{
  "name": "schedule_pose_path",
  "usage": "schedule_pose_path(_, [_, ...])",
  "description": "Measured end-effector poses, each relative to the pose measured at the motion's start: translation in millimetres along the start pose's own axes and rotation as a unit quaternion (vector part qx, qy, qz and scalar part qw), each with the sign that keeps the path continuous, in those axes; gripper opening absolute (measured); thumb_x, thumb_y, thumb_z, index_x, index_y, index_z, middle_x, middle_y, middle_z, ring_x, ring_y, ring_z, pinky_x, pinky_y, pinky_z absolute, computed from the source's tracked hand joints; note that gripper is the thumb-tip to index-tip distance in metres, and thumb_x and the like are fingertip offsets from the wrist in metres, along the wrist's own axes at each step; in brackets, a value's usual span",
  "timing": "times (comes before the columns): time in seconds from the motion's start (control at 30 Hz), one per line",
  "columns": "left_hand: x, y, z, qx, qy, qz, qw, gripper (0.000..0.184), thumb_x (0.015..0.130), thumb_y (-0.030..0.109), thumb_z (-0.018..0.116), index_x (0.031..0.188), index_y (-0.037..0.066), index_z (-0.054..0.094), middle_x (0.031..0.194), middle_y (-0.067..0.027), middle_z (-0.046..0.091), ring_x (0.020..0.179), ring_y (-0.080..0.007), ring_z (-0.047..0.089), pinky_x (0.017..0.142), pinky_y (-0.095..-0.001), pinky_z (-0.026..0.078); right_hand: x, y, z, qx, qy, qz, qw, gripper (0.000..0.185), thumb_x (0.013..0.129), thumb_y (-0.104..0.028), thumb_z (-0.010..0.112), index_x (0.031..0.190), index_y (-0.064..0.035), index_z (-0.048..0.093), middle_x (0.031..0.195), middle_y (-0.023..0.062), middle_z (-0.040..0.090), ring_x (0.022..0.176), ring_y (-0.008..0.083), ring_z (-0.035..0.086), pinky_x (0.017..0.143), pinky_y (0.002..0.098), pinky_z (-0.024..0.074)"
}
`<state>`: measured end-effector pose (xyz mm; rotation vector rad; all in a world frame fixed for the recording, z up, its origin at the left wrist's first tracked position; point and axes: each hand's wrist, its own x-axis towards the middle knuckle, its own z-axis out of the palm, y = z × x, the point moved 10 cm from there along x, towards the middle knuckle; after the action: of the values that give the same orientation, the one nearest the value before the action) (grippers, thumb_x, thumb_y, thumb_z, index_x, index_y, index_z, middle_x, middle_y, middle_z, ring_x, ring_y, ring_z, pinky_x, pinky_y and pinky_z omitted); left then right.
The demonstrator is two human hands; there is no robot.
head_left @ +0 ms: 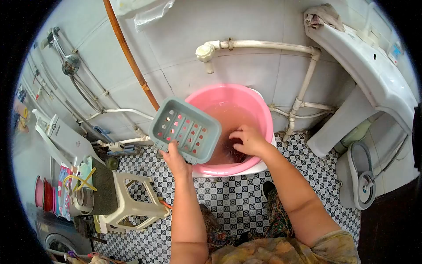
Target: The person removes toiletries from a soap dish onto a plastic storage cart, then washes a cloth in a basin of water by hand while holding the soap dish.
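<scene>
My left hand (176,162) grips the near edge of a grey-green plastic soap dish (187,127) with heart-shaped holes in its base. The dish is tilted and overlaps the left rim of a pink basin (265,105). Reddish, murky water (228,115) fills part of the basin. Over the water near the right side is my right hand (248,141), its fingers curled downward above a dark patch. Whether those fingers hold anything is hidden. Under the basin shows the edge of a white container.
A white tap (205,53) on a pipe juts from the wall behind the basin. To the right stands a white pedestal sink (343,57) with a cloth on it. A cream plastic stool (136,200) lies left on the patterned floor. A wooden pole (129,53) leans on the wall.
</scene>
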<state>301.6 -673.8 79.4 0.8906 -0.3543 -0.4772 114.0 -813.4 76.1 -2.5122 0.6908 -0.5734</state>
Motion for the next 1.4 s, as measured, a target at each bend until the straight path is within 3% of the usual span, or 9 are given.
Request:
schedule_pose_path(0.13, [3, -10, -5, -0.022, 0.028, -0.017, 0.999, 0.046, 0.075, 0.008, 0.046, 0.119, 0.006, 0.034, 0.103, -0.0096, 0.048, 0.088, -0.0207, 0.052, 0.073, -0.0339, 0.046, -9, 4, 20, -0.083, -0.110, 0.060, 0.989, 0.033, 0.063, -0.008, 0.062, 0.096, -0.0107, 0.061, 0.101, 0.0167, 0.049, 0.095, 0.0317, 0.047, 0.084, 0.0373, 0.0394])
schedule_pose_path(0.2, [1, -7, -8, -0.005, 0.059, 0.016, 0.998, 0.038, 0.078, 0.019, 0.048, 0.112, 0.004, 0.042, 0.097, -0.0112, 0.053, 0.080, -0.0227, 0.056, 0.062, -0.0381, 0.048, -1, 14, 21, 0.004, -0.078, 0.049, 0.996, 0.031, 0.063, -0.005, 0.060, 0.094, -0.0083, 0.062, 0.099, 0.0170, 0.051, 0.092, 0.0311, 0.049, 0.082, 0.0360, 0.0404])
schedule_pose_path(0.23, [1, -7, -6, -0.006, 0.062, 0.015, 0.998, 0.038, 0.078, 0.019, 0.048, 0.112, 0.004, 0.042, 0.097, -0.0112, 0.053, 0.080, -0.0227, 0.056, 0.062, -0.0381, 0.048, 1, 15, 23, 0.003, -0.081, 0.049, 0.996, 0.031, 0.063, -0.005, 0.060, 0.094, -0.0083, 0.062, 0.099, 0.0170, 0.051, 0.092, 0.0311, 0.049, 0.082, 0.0360, 0.0404])
schedule_pose_path(0.3, [-1, -8, 3, -0.024, 0.040, 0.007, 0.999, 0.040, 0.078, 0.020, 0.049, 0.114, 0.003, 0.041, 0.099, -0.0106, 0.053, 0.084, -0.0225, 0.056, 0.067, -0.0375, 0.047, 5, 22, 0, 0.089, 0.047, 0.100, 0.990, 0.028, 0.063, -0.003, 0.057, 0.091, -0.0057, 0.062, 0.096, 0.0166, 0.053, 0.086, 0.0294, 0.052, 0.078, 0.0342, 0.0419])
schedule_pose_path(0.5, [-4, -9, 18, -0.022, 0.037, 0.047, 0.998, 0.041, 0.084, 0.020, 0.052, 0.118, 0.003, 0.036, 0.108, -0.0107, 0.050, 0.094, -0.0222, 0.053, 0.077, -0.0385, 0.046, 4, -36, -38, 0.189, 0.172, 0.004, 0.967, 0.027, 0.065, -0.004, 0.057, 0.092, -0.0054, 0.058, 0.091, 0.0124, 0.052, 0.083, 0.0263, 0.053, 0.076, 0.0324, 0.0423])
schedule_pose_path(0.57, [-7, -6, 26, -0.040, 0.027, 0.065, 0.997, 0.049, 0.084, 0.015, 0.051, 0.126, 0.005, 0.026, 0.123, -0.0129, 0.038, 0.108, -0.0234, 0.043, 0.089, -0.0373, 0.039, -2, -58, -42, 0.209, 0.203, -0.032, 0.956, 0.024, 0.065, -0.005, 0.057, 0.089, -0.0056, 0.057, 0.091, 0.0146, 0.050, 0.089, 0.0295, 0.049, 0.081, 0.0363, 0.0397])
schedule_pose_path(0.9, [-2, -18, 18, -0.021, 0.038, -0.001, 0.999, 0.038, 0.086, 0.016, 0.045, 0.120, 0.001, 0.034, 0.111, -0.0131, 0.047, 0.095, -0.0209, 0.051, 0.078, -0.0341, 0.045, -11, -95, -25, 0.170, 0.189, -0.150, 0.955, 0.025, 0.066, 0.002, 0.058, 0.090, -0.0037, 0.056, 0.086, 0.0121, 0.044, 0.078, 0.0258, 0.050, 0.069, 0.0326, 0.0436])
schedule_pose_path(1.2, [-2, -19, 24, 0.013, -0.013, -0.009, 1.000, 0.039, 0.078, 0.016, 0.048, 0.113, 0.000, 0.039, 0.100, -0.0118, 0.052, 0.081, -0.0229, 0.056, 0.068, -0.0356, 0.047, -2, -51, -55, 0.148, 0.267, -0.083, 0.949, 0.023, 0.067, 0.004, 0.059, 0.087, -0.0061, 0.059, 0.087, 0.0084, 0.048, 0.077, 0.0218, 0.052, 0.067, 0.0282, 0.0446])
schedule_pose_path(1.4, [-2, -29, 23, 0.000, -0.023, -0.095, 0.995, 0.043, 0.081, 0.028, 0.048, 0.116, 0.003, 0.041, 0.104, -0.0120, 0.051, 0.090, -0.0242, 0.053, 0.075, -0.0386, 0.046, -2, -5, -73, 0.114, 0.328, 0.032, 0.937, 0.020, 0.070, -0.005, 0.059, 0.090, -0.0072, 0.059, 0.090, 0.0096, 0.051, 0.085, 0.0258, 0.052, 0.078, 0.0322, 0.0416])
